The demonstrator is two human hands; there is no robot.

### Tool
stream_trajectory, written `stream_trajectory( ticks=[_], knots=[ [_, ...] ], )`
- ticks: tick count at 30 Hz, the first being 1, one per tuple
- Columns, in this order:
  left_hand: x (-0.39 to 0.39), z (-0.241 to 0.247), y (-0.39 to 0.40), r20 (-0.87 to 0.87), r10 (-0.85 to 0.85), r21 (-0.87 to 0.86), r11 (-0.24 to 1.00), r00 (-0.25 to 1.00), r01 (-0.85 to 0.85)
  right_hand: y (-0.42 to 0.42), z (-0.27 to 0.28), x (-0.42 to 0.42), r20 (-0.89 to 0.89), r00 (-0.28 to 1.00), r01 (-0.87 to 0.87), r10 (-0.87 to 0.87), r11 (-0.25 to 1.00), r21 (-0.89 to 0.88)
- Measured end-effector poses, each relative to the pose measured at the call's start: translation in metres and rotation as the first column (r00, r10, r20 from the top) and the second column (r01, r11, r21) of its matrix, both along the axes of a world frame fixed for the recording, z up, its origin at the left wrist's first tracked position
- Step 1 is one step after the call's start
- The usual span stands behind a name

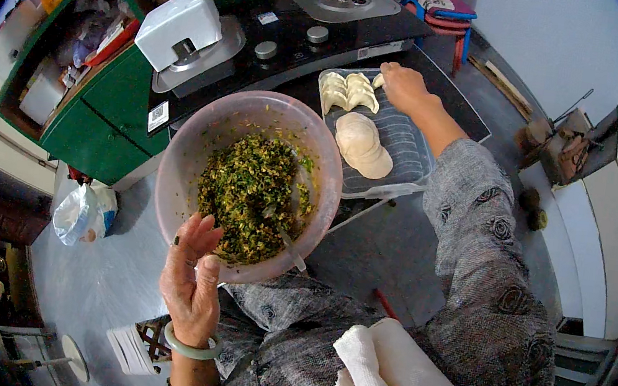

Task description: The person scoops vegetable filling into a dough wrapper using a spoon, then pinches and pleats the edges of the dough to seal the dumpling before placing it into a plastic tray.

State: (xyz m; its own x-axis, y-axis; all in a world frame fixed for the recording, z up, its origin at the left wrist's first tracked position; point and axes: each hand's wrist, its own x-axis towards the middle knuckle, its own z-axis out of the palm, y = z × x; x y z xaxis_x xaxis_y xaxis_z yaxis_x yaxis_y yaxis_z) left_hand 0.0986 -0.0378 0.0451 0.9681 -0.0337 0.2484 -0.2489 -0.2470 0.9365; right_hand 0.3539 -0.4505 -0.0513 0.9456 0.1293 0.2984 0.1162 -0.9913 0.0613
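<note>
A pink plastic bowl (pixel 174 159) holds chopped green and yellow filling (pixel 251 192), with the handle of a clear spoon (pixel 293 252) leaning on its near rim. My left hand (pixel 195 271), a pale bangle at its wrist, is raised by the bowl's near left edge with fingers apart and nothing in it. At the far right corner of a clear plastic tray (pixel 407 147), my right hand (pixel 406 86) has its fingers on a folded dumpling (pixel 379 80). Two rows of dumplings (pixel 347 92) lie to its left. Nearer me in the tray is an overlapping stack of round dough wrappers (pixel 364 145).
A black two-burner gas stove (pixel 292 46) stands beyond the bowl, a white box (pixel 182 27) on its left burner. Green shelving (pixel 106 104) is at the left, a plastic bag (pixel 80 214) on the floor below. Stacked stools (pixel 441 12) stand at the back right.
</note>
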Motion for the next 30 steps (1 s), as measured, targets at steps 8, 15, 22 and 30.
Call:
stream_trajectory(
  ticks=[8,15,22,30],
  knots=[
    [-0.002,-0.007,0.003,-0.010,-0.009,-0.015,1.000,1.000,0.009,-0.003,-0.002,0.003,-0.064,0.997,0.048,-0.039,0.988,0.145],
    [-0.009,-0.007,0.005,-0.027,-0.005,-0.050,0.999,1.000,0.004,-0.023,0.036,-0.028,0.193,0.981,-0.099,0.026,0.920,0.380],
    [-0.012,-0.009,-0.001,0.003,-0.024,-0.005,1.000,1.000,0.024,0.019,0.030,-0.109,-0.189,0.924,-0.165,0.334,0.790,0.590],
    [-0.022,-0.005,-0.016,-0.004,-0.077,0.122,0.990,0.997,0.077,0.054,0.019,-0.110,-0.164,0.925,-0.204,0.343,0.811,0.548]
  ],
)
